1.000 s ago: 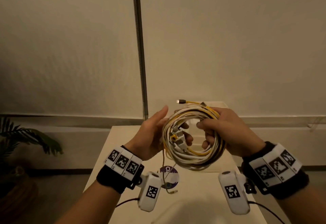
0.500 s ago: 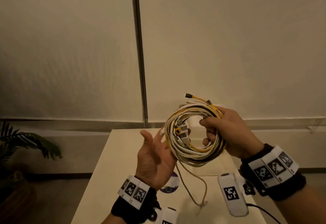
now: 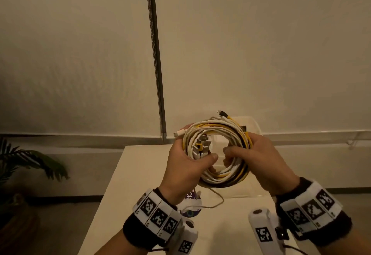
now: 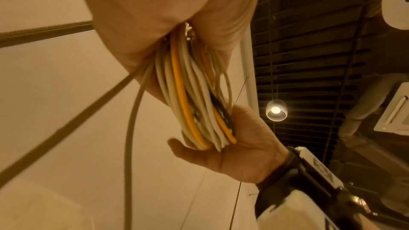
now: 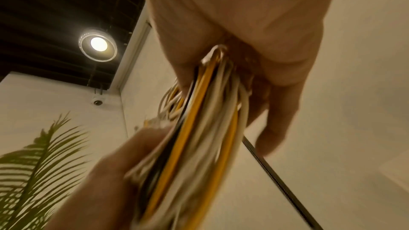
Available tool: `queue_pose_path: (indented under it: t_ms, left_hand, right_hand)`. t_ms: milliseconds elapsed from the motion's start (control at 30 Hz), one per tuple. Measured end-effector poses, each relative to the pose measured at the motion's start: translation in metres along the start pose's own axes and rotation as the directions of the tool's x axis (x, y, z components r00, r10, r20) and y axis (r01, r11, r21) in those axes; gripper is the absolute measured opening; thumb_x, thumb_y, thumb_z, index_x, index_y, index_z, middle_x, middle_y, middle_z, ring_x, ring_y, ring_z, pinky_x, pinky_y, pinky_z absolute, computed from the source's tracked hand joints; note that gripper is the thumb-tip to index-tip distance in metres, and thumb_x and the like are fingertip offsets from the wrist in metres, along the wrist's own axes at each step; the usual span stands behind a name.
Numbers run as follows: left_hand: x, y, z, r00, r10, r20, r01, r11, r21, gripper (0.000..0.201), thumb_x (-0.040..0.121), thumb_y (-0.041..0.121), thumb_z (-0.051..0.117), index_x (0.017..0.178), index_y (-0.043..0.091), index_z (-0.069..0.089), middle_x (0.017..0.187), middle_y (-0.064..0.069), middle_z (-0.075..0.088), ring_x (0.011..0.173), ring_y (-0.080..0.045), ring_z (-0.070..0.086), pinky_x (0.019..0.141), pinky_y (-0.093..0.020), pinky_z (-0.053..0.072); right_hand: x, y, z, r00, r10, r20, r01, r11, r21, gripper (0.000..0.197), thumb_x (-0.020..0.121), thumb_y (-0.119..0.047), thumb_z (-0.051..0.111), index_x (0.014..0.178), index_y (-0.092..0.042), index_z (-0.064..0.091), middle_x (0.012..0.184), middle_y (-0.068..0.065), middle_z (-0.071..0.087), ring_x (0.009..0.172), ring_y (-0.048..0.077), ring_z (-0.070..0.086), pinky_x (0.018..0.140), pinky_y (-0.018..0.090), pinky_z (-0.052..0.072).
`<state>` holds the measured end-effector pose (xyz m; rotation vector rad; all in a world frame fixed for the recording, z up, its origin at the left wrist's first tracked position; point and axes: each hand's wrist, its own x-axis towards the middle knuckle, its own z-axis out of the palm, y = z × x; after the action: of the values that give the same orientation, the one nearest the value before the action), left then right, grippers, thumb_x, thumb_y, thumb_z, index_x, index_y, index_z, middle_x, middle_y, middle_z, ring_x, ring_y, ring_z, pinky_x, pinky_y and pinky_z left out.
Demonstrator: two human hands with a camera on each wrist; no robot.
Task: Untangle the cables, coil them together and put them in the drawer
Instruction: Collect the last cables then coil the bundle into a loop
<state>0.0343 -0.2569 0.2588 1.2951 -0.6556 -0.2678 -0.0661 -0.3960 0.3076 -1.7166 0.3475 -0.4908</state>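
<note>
The coil of cables (image 3: 218, 154), white, yellow and black strands wound into one ring, is held up in the air above the white counter (image 3: 128, 190), not resting on it. The left hand (image 3: 183, 166) clasps the ring at its 9 o'clock side, thumb laid across the inner edge over a cluster of plugs and fingers curled behind, which seems meant to pin the loose ends so the loops cannot spring apart. The right hand (image 3: 261, 160) grips the 3 o'clock side, thumb reaching into the opening and fingers wrapped around the outer strands; with both sides grasped, the ring keeps its shape. A yellow-tipped connector (image 3: 221, 113) pokes out at 12 o'clock, and one thin white tail (image 3: 217, 201) hangs from 6 o'clock down toward the counter, so the coiling looks nearly but not wholly finished. Both palms face each other, wrists raised, forearms coming up from the lower corners. A pale translucent container (image 3: 254, 124) sits behind the coil at 1 o'clock; whether it is the drawer I cannot tell.
</note>
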Motion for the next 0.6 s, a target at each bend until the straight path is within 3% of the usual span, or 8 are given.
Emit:
queue_pose_path:
  t_ms: [100, 233, 333, 367, 467, 600]
  left_hand:
    - [0.003, 0.010, -0.004, 0.997, -0.002, 0.078, -0.005, 0.996, 0.091, 0.069, 0.073, -0.004, 0.077, 0.127, 0.028, 0.049, 0.103, -0.007, 0.068, 0.090, -0.029, 0.069, 0.075, -0.042, 0.061]
    - [0.007, 0.029, -0.013, 0.969, 0.008, 0.248, -0.075, 0.962, 0.264, 0.087, 0.073, -0.007, 0.075, 0.141, 0.029, 0.035, 0.106, 0.004, 0.066, 0.090, -0.012, 0.069, 0.084, -0.037, 0.059]
    - [0.014, 0.045, -0.021, 0.932, -0.036, 0.360, -0.109, 0.921, 0.374, 0.097, 0.073, -0.005, 0.076, 0.147, 0.032, 0.026, 0.104, 0.002, 0.066, 0.084, -0.010, 0.069, 0.081, -0.030, 0.059]
    - [0.017, 0.048, -0.023, 0.923, -0.043, 0.382, -0.124, 0.907, 0.402, 0.096, 0.072, -0.005, 0.076, 0.147, 0.032, 0.028, 0.103, 0.002, 0.066, 0.084, -0.010, 0.069, 0.081, -0.030, 0.059]
    - [0.021, 0.052, -0.025, 0.914, -0.065, 0.401, -0.134, 0.884, 0.447, 0.091, 0.071, -0.003, 0.077, 0.143, 0.030, 0.034, 0.105, 0.004, 0.065, 0.086, -0.010, 0.068, 0.080, -0.032, 0.059]
    - [0.026, 0.059, -0.027, 0.897, -0.118, 0.427, -0.106, 0.879, 0.466, 0.086, 0.071, -0.004, 0.078, 0.140, 0.026, 0.037, 0.110, -0.001, 0.064, 0.084, -0.012, 0.070, 0.072, -0.034, 0.061]
  right_hand:
    - [0.005, -0.013, -0.008, 0.993, 0.057, 0.103, -0.052, 0.997, -0.052, 0.017, 0.079, 0.001, 0.072, 0.095, -0.002, 0.066, 0.079, 0.019, 0.071, 0.073, 0.032, 0.073, 0.069, 0.042, 0.062]
    - [0.006, -0.022, -0.009, 0.988, 0.001, 0.158, 0.029, 0.983, -0.183, 0.024, 0.076, 0.002, 0.073, 0.096, -0.008, 0.065, 0.078, 0.017, 0.072, 0.069, 0.029, 0.073, 0.064, 0.039, 0.061]
    - [0.007, -0.021, -0.005, 0.976, 0.010, 0.220, 0.066, 0.940, -0.334, 0.021, 0.075, -0.002, 0.074, 0.092, -0.010, 0.065, 0.076, 0.011, 0.072, 0.063, 0.017, 0.072, 0.059, 0.025, 0.058]
    - [0.008, -0.020, -0.003, 0.974, 0.004, 0.228, 0.083, 0.924, -0.372, 0.021, 0.074, -0.004, 0.075, 0.092, -0.010, 0.065, 0.077, 0.010, 0.072, 0.063, 0.016, 0.072, 0.059, 0.025, 0.058]
    - [0.012, -0.018, 0.000, 0.974, -0.023, 0.227, 0.114, 0.911, -0.396, 0.027, 0.071, -0.012, 0.079, 0.094, -0.013, 0.065, 0.078, 0.008, 0.073, 0.066, 0.016, 0.071, 0.065, 0.031, 0.061]
    - [0.013, -0.017, 0.000, 0.954, 0.061, 0.293, 0.019, 0.965, -0.261, 0.029, 0.072, -0.013, 0.081, 0.097, -0.012, 0.066, 0.083, 0.012, 0.074, 0.074, 0.023, 0.073, 0.072, 0.039, 0.060]
